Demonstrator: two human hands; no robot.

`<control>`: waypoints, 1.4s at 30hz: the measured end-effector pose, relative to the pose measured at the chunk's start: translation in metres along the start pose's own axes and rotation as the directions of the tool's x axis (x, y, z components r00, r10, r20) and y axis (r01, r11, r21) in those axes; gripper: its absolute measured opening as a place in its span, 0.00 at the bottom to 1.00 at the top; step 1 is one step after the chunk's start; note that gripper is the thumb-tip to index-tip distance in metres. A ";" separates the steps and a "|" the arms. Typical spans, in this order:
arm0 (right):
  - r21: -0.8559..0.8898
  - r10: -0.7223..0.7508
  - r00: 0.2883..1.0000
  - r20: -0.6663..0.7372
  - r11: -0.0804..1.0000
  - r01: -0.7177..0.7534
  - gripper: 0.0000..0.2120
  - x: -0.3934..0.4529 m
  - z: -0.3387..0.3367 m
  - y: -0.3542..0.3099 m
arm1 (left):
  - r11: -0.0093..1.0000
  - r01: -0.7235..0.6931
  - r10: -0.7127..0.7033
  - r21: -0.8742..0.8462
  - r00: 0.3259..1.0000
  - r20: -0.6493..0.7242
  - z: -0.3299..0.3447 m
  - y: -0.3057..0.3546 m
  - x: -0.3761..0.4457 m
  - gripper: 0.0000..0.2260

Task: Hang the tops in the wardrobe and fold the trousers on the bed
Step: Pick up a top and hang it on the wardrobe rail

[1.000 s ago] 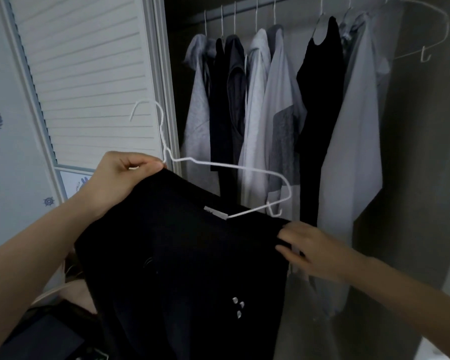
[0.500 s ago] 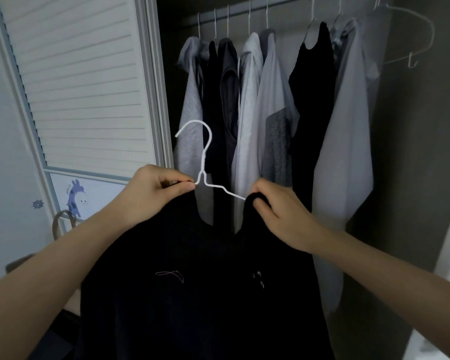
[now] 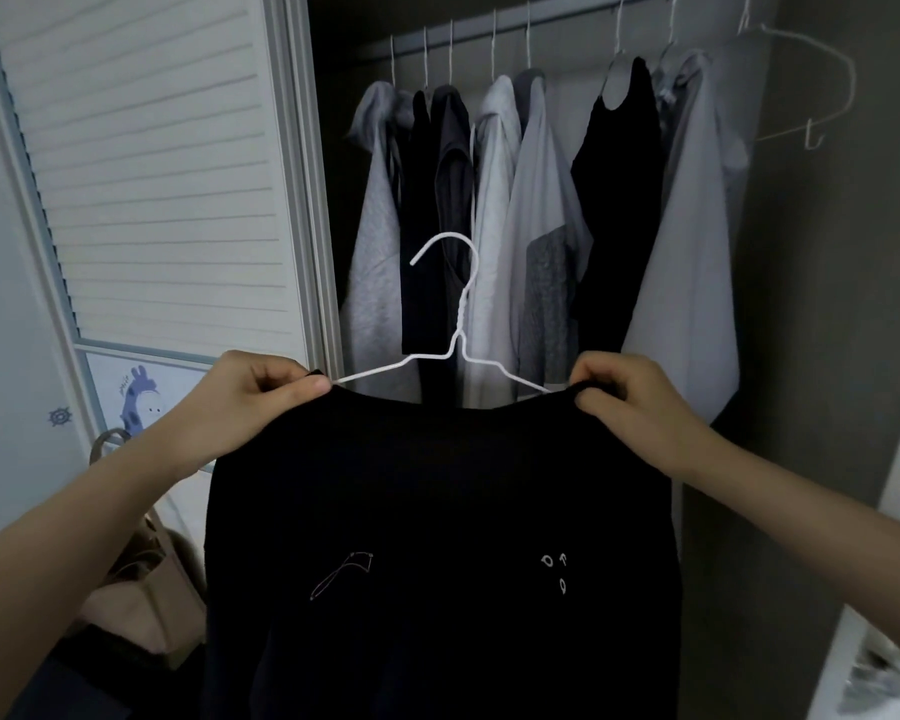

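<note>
A black top (image 3: 437,537) with small white prints hangs on a white wire hanger (image 3: 455,324), held up in front of the open wardrobe. My left hand (image 3: 253,394) pinches the top's left shoulder at the hanger's arm. My right hand (image 3: 630,397) pinches the right shoulder the same way. The hanger's hook stands upright, well below the wardrobe rail (image 3: 541,23). Several grey, white and black tops (image 3: 531,226) hang on the rail behind.
An empty wire hanger (image 3: 811,90) hangs at the rail's right end. A white slatted wardrobe door (image 3: 141,174) stands to the left. A beige bag (image 3: 141,589) sits low on the left. A pale surface (image 3: 874,667) shows at the lower right.
The top went from half on the tilted hanger to sitting on it squarely. My hands moved apart to its two shoulders, and the hanger now stands upright.
</note>
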State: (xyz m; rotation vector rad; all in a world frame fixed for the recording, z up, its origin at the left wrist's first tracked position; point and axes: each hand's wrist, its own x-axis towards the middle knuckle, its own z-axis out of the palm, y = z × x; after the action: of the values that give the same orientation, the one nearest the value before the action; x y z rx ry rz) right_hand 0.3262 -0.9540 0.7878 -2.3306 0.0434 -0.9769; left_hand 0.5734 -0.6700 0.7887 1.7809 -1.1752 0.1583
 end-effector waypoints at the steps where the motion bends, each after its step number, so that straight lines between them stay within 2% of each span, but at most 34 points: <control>1: 0.022 0.006 1.000 -0.006 1.000 -0.005 0.07 0.001 0.001 -0.001 | 1.000 0.006 -0.006 0.009 1.000 0.006 0.000 0.000 0.002 0.17; 3: 0.026 -0.005 1.000 -0.018 1.000 0.006 0.06 0.004 0.002 -0.003 | 0.999 -0.010 0.009 0.046 1.000 0.015 0.000 0.002 0.006 0.19; 6: -0.134 -0.104 0.995 -0.004 0.986 0.103 0.02 0.004 0.008 -0.005 | 0.994 -0.056 0.054 0.093 0.998 0.024 0.003 0.006 0.010 0.22; 8: -0.193 -0.153 0.988 0.007 0.970 0.151 0.04 0.005 0.014 -0.006 | 0.992 -0.073 0.073 0.101 0.997 0.008 0.006 0.010 0.014 0.23; 14: -0.196 -0.202 0.976 0.080 0.957 0.214 0.06 0.013 0.026 -0.015 | 0.987 -0.156 0.153 0.031 0.986 0.066 0.034 0.027 0.020 0.24; 17: -0.159 -0.170 0.980 0.107 0.970 0.185 0.05 0.016 0.025 -0.020 | 0.981 -0.189 0.185 0.032 0.979 0.090 0.040 0.030 0.023 0.27; 20: -0.198 -0.140 0.982 0.129 0.966 0.164 0.05 0.019 0.016 -0.019 | 0.981 -0.191 0.186 0.040 0.977 0.105 0.037 0.026 0.023 0.24; 24: -0.246 -0.130 0.974 0.184 0.954 0.173 0.04 0.018 0.006 -0.014 | 0.987 -0.158 0.157 0.001 0.980 0.121 0.041 0.022 0.019 0.24; 29: -0.218 -0.176 0.980 0.096 0.957 0.193 0.04 0.016 0.017 -0.018 | 0.983 -0.174 0.179 -0.049 0.976 0.123 0.053 0.038 0.025 0.13; 31: -0.199 -0.142 0.988 0.066 0.968 0.152 0.05 0.018 0.022 -0.019 | 0.977 -0.209 0.213 -0.040 0.970 0.119 0.056 0.044 0.029 0.12; 34: -0.147 -0.067 0.998 0.000 0.987 0.066 0.12 0.019 0.014 -0.014 | 0.971 -0.238 0.237 -0.006 0.965 0.113 0.049 0.039 0.033 0.17; 36: -0.091 -0.031 0.999 -0.022 0.995 0.029 0.10 0.018 0.006 -0.010 | 0.975 -0.221 0.219 0.007 0.970 0.104 0.041 0.032 0.034 0.19; 39: -0.032 -0.009 0.999 0.047 0.999 0.011 0.03 0.017 -0.005 -0.004 | 0.982 -0.190 0.190 0.011 0.981 0.040 0.035 0.024 0.035 0.17; 42: -0.010 0.094 0.993 0.072 0.996 -0.093 0.05 0.018 -0.018 0.005 | 0.990 -0.139 0.139 -0.002 0.990 -0.011 0.029 0.011 0.038 0.17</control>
State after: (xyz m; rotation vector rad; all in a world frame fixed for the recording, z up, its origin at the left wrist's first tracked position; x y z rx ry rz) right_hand 0.3285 -0.9722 0.8063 -2.3454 0.1254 -0.8470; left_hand 0.5742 -0.7176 0.8014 1.6936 -1.2916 0.2478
